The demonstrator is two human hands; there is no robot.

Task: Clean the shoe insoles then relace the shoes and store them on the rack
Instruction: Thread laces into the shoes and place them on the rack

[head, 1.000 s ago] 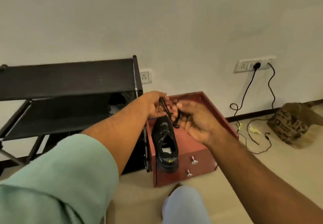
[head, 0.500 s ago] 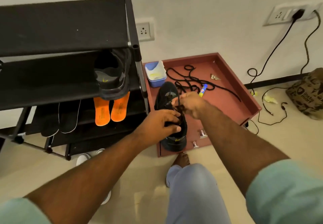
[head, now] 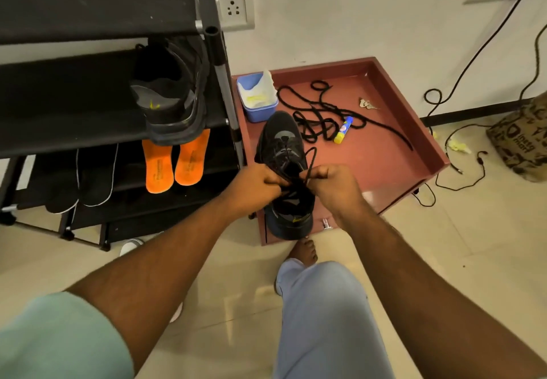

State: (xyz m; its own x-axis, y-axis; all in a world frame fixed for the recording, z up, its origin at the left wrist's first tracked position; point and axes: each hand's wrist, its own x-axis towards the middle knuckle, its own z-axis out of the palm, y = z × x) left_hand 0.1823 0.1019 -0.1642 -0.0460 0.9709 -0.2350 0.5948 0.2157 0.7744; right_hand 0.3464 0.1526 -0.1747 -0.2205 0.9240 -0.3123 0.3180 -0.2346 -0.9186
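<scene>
A black shoe (head: 279, 142) stands toe-away on the red wooden tray table (head: 384, 159). My left hand (head: 254, 182) and my right hand (head: 333, 182) each pinch an end of its black lace (head: 310, 158) over the tongue, and a loop rises from the right hand. A second black lace (head: 322, 118) lies loose on the tray. The other black shoe (head: 170, 94) sits on the black rack (head: 88, 88), middle shelf. Two orange insoles (head: 173, 161) and two dark insoles (head: 80, 183) lie on the shelf below.
A blue tub with a white cloth (head: 257, 97) and a glue stick (head: 343, 130) rest on the tray. Black cables (head: 461, 77) run from a wall socket across the floor to the right, beside a brown paper bag (head: 524, 139). My knee (head: 322, 304) and bare foot are below the table.
The view has tilted down and closer. Both hands dropped from above the shoe to its tongue and now pull the lace ends apart.
</scene>
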